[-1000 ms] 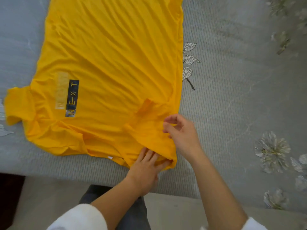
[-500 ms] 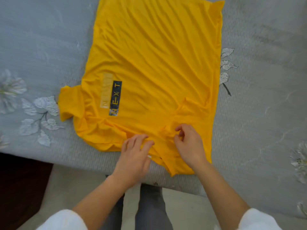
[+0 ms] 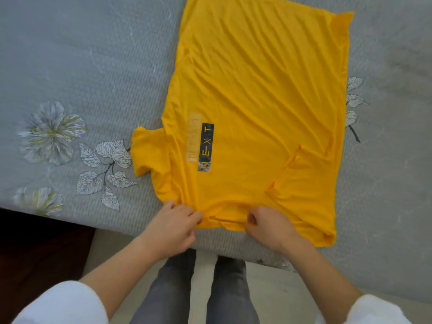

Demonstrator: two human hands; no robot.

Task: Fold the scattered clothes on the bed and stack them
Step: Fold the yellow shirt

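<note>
Your left hand (image 3: 175, 220) has its fingers curled onto the neck end of the yellow T-shirt (image 3: 257, 101) and pinches the cloth there. Your right hand (image 3: 268, 226), just beside it, pinches the same edge between thumb and fingers. The shirt lies flat on the bed (image 3: 93, 66), neck end at the near edge, body running toward the far edge. Progress, as judged: early. The right sleeve (image 3: 304, 183) is turned in over the body, while the left sleeve (image 3: 147, 153) sticks out flat toward the bed's left side. That side fold and the lengthwise folds are left to do. No stack and no other garment is in view. Writing: a dark chest panel (image 3: 205, 147) reads "NEXT" in yellow, lettered along the shirt's length. A pale repeat of the word sits beside it. The grey bedcover carries a flower print (image 3: 52, 132).
</note>
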